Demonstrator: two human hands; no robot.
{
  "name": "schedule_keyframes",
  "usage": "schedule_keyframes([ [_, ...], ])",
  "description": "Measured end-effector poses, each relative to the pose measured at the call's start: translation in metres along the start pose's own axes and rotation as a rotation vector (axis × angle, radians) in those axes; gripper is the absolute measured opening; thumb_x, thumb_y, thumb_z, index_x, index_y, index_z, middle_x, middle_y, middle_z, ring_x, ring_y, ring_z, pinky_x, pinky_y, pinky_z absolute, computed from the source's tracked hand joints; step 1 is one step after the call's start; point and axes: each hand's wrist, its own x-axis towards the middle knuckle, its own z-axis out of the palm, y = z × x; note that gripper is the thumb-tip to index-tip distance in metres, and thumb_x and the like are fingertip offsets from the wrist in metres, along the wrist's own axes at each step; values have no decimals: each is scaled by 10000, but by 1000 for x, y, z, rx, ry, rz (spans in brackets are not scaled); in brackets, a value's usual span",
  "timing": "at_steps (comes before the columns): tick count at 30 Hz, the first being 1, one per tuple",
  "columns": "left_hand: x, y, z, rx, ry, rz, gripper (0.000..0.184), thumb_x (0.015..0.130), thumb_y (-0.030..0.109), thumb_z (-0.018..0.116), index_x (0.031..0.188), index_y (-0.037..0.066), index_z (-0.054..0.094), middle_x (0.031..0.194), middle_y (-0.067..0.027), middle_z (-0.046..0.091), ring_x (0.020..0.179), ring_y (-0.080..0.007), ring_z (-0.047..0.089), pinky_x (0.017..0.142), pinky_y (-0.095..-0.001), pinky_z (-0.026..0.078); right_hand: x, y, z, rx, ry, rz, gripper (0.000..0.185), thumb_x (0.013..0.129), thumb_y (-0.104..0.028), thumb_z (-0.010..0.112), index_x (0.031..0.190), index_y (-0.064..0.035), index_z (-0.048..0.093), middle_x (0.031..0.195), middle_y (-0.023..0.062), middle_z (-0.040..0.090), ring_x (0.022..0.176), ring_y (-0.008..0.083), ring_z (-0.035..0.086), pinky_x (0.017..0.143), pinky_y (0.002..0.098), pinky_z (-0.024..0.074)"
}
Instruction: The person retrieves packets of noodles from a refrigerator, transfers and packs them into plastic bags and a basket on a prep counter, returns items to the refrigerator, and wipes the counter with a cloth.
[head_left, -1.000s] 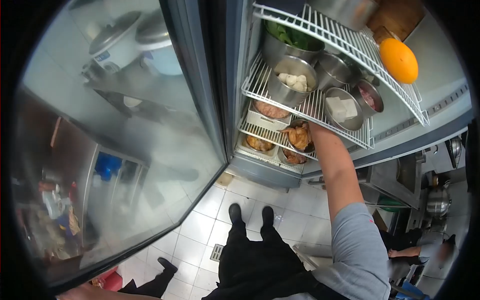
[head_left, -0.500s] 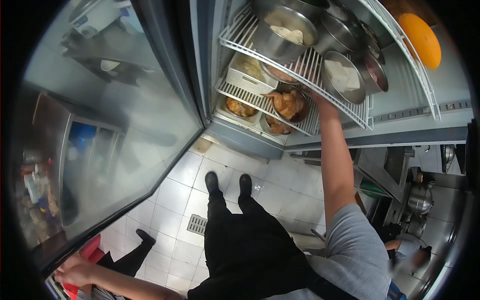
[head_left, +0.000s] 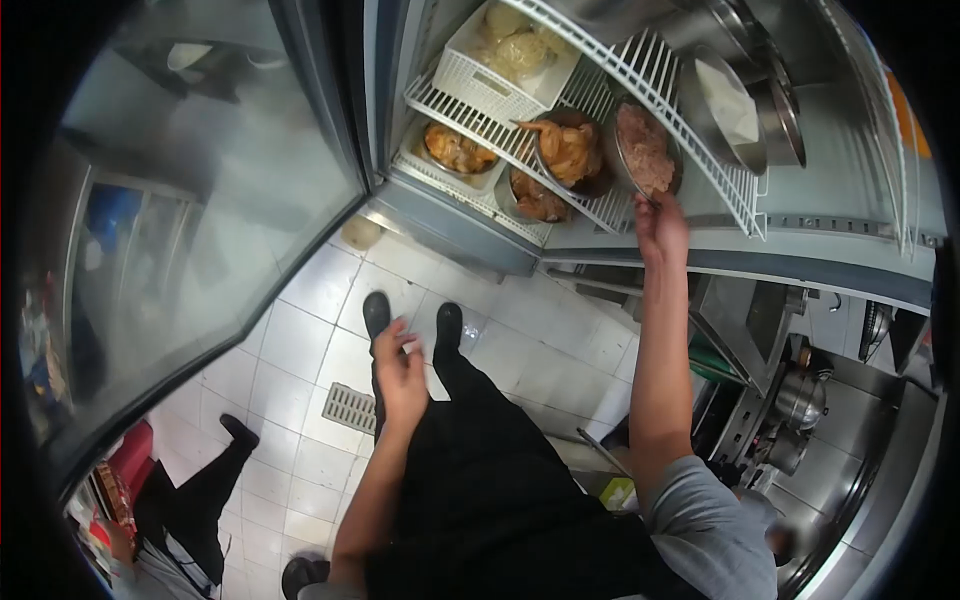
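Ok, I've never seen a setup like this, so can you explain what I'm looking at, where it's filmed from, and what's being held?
There's no machine here, just a person working bare-handed. Every picture comes from one camera worn on their head, looking forward and down, so you see roughly what they see.

They're at an open refrigerator, with its glass door on the left. The right hand grasps the rim of a metal bowl of pinkish minced meat; I can't tell whether it is lifted. The left hand is out over the floor, apparently empty. Nearby, a wire shelf holds a white basket and what looks like browned poultry in a bowl.
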Motion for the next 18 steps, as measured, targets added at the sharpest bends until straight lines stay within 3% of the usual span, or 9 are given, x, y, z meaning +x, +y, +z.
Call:
schedule_keyframes([
  [2, 16, 35, 37, -8, -155, -74, 393, 973, 50, 626, 1358, 4, 561, 1277, -120, 581, 1074, -175, 619, 740, -271, 530, -8, -7, -1, 55, -8, -3, 203, 973, -14, 531, 1156, 74, 531, 991, 183, 656, 786, 236, 675, 597, 276, 563],
  [5, 61, 67, 83, 95, -306, 173, 461, 960, 77, 642, 1408, 35, 538, 1252, -158, 579, 1035, -256, 633, 746, -309, 539, 2, -12, -7, 208, -66, 34, 260, 965, 6, 547, 1203, 99, 497, 1119, 211, 606, 903, 274, 676, 671, 285, 613],
  [7, 93, 95, 109, 149, -384, 227, 539, 946, 69, 655, 1458, 43, 489, 1319, -177, 549, 1133, -273, 600, 894, -360, 538, 16, -14, 8, 235, 21, 43, 286, 962, 20, 557, 1225, 105, 483, 1151, 213, 593, 928, 294, 677, 724, 303, 635],
  [8, 107, 100, 126, 218, -317, 406, 565, 930, 80, 672, 1463, 53, 487, 1342, -196, 527, 1172, -322, 564, 966, -398, 496, 23, -15, 14, 249, 64, 46, 300, 960, 26, 562, 1236, 108, 477, 1167, 214, 587, 940, 305, 677, 750, 311, 646],
  [9, 120, 105, 143, 286, -244, 583, 591, 914, 92, 688, 1468, 62, 486, 1364, -216, 504, 1211, -371, 527, 1039, -435, 453, 34, -14, 14, 253, 46, 32, 375, 965, 42, 564, 1324, 81, 465, 1236, 233, 562, 1046, 320, 660, 812, 303, 665],
  [11, 139, 115, 170, 315, -273, 613, 625, 864, 122, 735, 1445, 70, 508, 1425, -245, 443, 1286, -433, 437, 1110, -479, 376, 49, -7, 14, 227, 46, 23, 392, 965, 45, 562, 1343, 72, 462, 1245, 222, 564, 1072, 329, 649, 838, 319, 663],
  [14, 158, 113, 196, 508, -214, 714, 622, 838, 126, 755, 1415, 75, 531, 1450, -260, 403, 1302, -444, 419, 1084, -491, 397, 63, 5, 13, 226, 78, 28, 397, 968, 43, 559, 1353, 66, 462, 1257, 210, 565, 1115, 348, 632, 879, 352, 657],
  [18, 172, 103, 196, 549, -249, 653, 618, 825, 128, 759, 1402, 86, 541, 1465, -265, 390, 1302, -437, 421, 1054, -507, 412, 62, 22, 19, 182, 71, -43, 366, 997, 29, 526, 1355, 68, 458, 1294, 211, 552, 1175, 365, 609, 930, 413, 643],
])
